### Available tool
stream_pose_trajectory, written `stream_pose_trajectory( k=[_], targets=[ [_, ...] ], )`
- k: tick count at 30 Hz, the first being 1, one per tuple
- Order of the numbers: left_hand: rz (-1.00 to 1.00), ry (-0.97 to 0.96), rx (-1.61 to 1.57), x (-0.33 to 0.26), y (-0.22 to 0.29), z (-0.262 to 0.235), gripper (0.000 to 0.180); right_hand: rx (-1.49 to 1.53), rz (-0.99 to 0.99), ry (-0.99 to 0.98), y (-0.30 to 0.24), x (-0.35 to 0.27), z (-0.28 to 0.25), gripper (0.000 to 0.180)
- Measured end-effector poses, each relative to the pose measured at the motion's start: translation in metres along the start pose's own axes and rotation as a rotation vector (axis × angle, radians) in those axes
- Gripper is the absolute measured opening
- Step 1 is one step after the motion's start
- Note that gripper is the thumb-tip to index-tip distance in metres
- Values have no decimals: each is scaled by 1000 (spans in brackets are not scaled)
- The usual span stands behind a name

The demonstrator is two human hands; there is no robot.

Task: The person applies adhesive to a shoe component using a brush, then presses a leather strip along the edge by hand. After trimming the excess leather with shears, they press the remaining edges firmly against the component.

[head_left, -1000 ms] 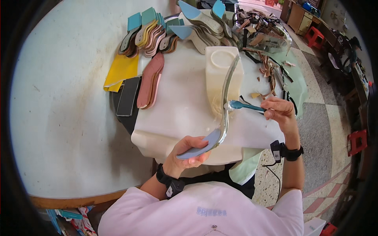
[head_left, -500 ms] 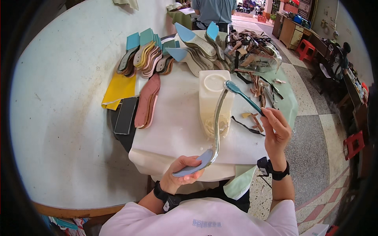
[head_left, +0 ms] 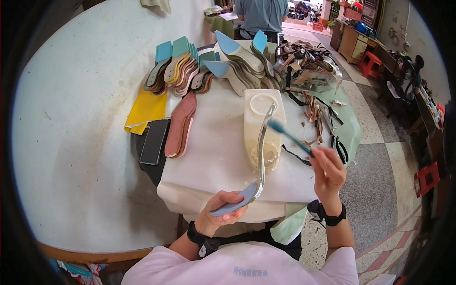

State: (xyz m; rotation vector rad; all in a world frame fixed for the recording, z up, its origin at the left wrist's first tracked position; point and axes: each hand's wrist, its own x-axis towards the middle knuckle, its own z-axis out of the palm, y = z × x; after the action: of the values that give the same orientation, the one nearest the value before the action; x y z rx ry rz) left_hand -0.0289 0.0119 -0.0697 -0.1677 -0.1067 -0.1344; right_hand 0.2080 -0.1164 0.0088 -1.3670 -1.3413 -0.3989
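My left hand (head_left: 221,213) grips one end of a blue-grey insole (head_left: 236,201), thumb on top and fingers beneath. The rest of the insole rises away from me, seen nearly edge-on, with a shiny, wet-looking edge. In my right hand (head_left: 328,173) is a teal brush (head_left: 295,137), pinched by its handle. Its blurred head is right beside the upper part of the insole; I cannot tell whether they touch. Behind the insole a whitish plastic container (head_left: 253,121) lies on the table, a pale, crusted substance around its near opening (head_left: 268,154).
Stacked insoles with teal tips (head_left: 180,66) and blue-tipped grey ones (head_left: 237,66) line the table's far side. Reddish insoles (head_left: 180,126), a phone (head_left: 155,141) and yellow sheet (head_left: 145,111) lie left. Right are strap scraps (head_left: 316,114) and a clear bag of scraps (head_left: 308,61). A person (head_left: 261,16) sits beyond.
The brush head has moved down from the insole's far tip to lower along its right side. My right hand has dropped slightly towards me. The left hand keeps its hold.
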Motion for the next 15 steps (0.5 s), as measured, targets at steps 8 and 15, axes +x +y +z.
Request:
stream_pose_trajectory(
  k=[8, 15],
  targets=[
    [-25, -6, -5, -3, 0, 2, 30, 20, 5, 19, 5, 6, 8, 28],
    [25, 25, 4, -7, 0, 1, 29, 37, -7, -44, -4, -5, 8, 29]
  ],
)
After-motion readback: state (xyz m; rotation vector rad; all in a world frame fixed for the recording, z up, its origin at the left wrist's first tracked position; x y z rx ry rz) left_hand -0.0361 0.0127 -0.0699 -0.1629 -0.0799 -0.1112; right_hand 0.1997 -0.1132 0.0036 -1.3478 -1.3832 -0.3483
